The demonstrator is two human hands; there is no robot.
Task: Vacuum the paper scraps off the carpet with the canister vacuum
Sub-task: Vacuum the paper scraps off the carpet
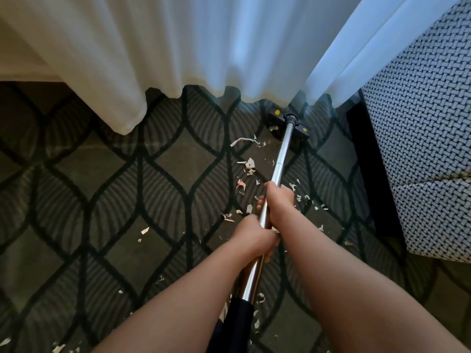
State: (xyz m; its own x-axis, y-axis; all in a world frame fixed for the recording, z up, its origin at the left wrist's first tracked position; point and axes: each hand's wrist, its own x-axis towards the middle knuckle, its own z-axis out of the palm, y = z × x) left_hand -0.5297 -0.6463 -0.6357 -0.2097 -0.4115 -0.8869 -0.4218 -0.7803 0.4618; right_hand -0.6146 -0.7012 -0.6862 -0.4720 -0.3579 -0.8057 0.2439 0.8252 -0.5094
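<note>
Both grips are clenched round the wand [280, 154]: the right grip [279, 200] sits higher up the chrome tube, at centre frame, and the left grip [254, 238] just below it. The floor head [289, 122] lies on the carpet [89, 174] in the upper centre-right of the frame, its far edge at the hem of the white curtain [153, 47], with the patterned armchair [420, 149] near on the right. The paper scraps [248, 165] lie in a loose band from just left of the head down past the grips to the bottom edge, with strays at lower left; most of the task is judged outstanding. The stroke in hand appears to be a reach toward the curtain line. To do it well, the person should keep the head flat and draw it back slowly over the band left of the wand, in overlapping passes, since the long strip [242, 141] near the head may bridge the intake. The hem is a hazard: suction could catch the fabric, so the head should stop short of it. The canister is not in view
</note>
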